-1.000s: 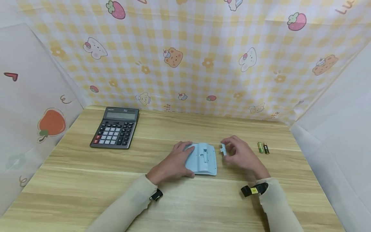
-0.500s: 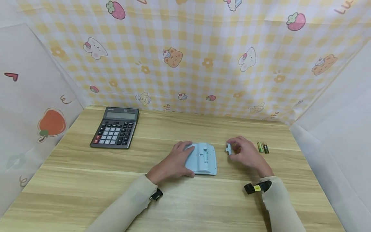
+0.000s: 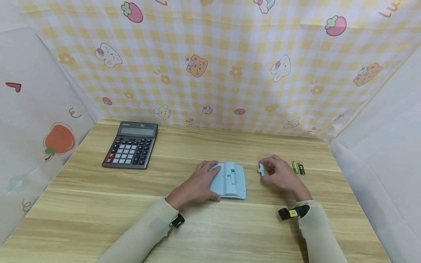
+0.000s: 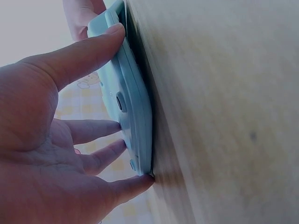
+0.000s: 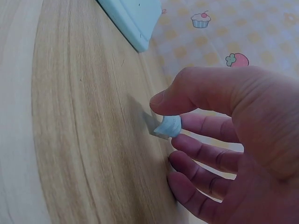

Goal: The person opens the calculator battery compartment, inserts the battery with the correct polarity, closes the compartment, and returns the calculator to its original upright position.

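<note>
A light blue calculator-like device (image 3: 224, 187) lies back side up on the table, its battery compartment (image 3: 233, 176) uncovered. My left hand (image 3: 196, 182) grips its left part; in the left wrist view the thumb (image 4: 93, 55) is on one edge and the fingers touch farther along the body. Right of the device, my right hand (image 3: 280, 176) pinches a small light blue battery cover (image 3: 261, 170) with a tab. The right wrist view shows this cover (image 5: 170, 125) between thumb and fingers, just over the wood. What is inside the compartment is too small to tell.
Two small batteries, one green (image 3: 295, 167) and one black with a copper end (image 3: 301, 168), lie beyond the right hand. A dark grey calculator (image 3: 138, 137) lies at the back left. Behind the wooden table (image 3: 210, 226) hangs a yellow checked cloth (image 3: 230, 47).
My right hand has moved a little to the right, carrying the battery cover away from the device. The left hand and the device have stayed in place.
</note>
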Demonstrator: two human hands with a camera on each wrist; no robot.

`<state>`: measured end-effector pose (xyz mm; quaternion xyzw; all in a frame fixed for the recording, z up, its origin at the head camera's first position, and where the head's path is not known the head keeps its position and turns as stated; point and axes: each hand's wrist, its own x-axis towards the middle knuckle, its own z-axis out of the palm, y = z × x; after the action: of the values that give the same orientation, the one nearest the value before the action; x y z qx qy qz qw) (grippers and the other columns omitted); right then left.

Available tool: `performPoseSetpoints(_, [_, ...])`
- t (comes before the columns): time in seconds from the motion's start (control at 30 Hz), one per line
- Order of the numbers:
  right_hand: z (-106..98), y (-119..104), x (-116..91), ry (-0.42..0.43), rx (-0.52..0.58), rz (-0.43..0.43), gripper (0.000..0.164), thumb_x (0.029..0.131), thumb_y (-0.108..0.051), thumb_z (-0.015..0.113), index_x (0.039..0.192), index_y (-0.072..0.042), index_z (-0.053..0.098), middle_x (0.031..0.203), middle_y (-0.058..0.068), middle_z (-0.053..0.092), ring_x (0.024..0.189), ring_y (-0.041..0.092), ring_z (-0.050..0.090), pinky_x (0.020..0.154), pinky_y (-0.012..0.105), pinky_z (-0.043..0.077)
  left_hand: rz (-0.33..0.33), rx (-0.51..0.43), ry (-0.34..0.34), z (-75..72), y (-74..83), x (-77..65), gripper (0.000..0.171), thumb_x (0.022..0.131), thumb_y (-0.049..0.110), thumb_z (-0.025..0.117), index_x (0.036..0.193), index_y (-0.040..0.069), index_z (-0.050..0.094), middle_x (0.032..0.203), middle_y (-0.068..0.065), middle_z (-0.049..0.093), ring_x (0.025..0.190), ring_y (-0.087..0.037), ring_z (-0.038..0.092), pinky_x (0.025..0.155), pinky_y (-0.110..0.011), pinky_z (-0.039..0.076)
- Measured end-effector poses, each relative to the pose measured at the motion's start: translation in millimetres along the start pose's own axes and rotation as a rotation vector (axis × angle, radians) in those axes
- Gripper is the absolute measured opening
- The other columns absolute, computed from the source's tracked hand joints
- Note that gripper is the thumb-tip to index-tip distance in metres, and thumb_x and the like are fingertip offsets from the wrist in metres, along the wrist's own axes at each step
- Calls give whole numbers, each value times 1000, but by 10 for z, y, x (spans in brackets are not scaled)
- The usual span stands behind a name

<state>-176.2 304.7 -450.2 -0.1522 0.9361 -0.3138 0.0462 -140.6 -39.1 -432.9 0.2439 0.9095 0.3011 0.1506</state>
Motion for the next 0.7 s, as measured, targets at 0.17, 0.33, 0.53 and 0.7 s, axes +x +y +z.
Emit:
performPoseSetpoints(0.17, [2, 4, 3, 2, -4, 7, 53, 83, -4, 89, 133, 0, 72, 117, 12, 67, 104, 31, 65, 88, 48, 54, -1, -2, 2, 6, -6, -2, 103, 86, 25, 99, 168, 1, 42, 177, -13, 29, 163, -41, 19, 128, -55, 29])
performPoseSetpoints(0.33, [15, 16, 12, 5, -6, 5, 53, 83, -4, 89, 133, 0, 73, 116, 12, 66, 103, 31, 64, 87, 47, 54, -3, -5, 2, 8, -8, -3, 102, 86, 25, 99, 167, 1, 43, 177, -13, 29, 163, -41, 19, 128, -55, 30])
performPoseSetpoints(0.53, [10, 13, 13, 1, -1, 15, 52, 83, -4, 88, 133, 0, 73, 116, 11, 66, 104, 30, 64, 89, 48, 54, -1, -8, 3, 5, -11, -1, 102, 85, 25, 99, 167, 0, 43, 177, -13, 29, 163, -41, 19, 128, -55, 30])
performPoseSetpoints(0.7, [5, -7, 8, -3, 6, 21, 53, 83, -4, 88, 133, 0, 73, 118, 12, 66, 104, 30, 63, 88, 46, 53, -2, -7, 0, 5, -14, -3, 102, 86, 26, 99, 167, 1, 43, 177, -13, 29, 163, -41, 18, 128, -55, 30])
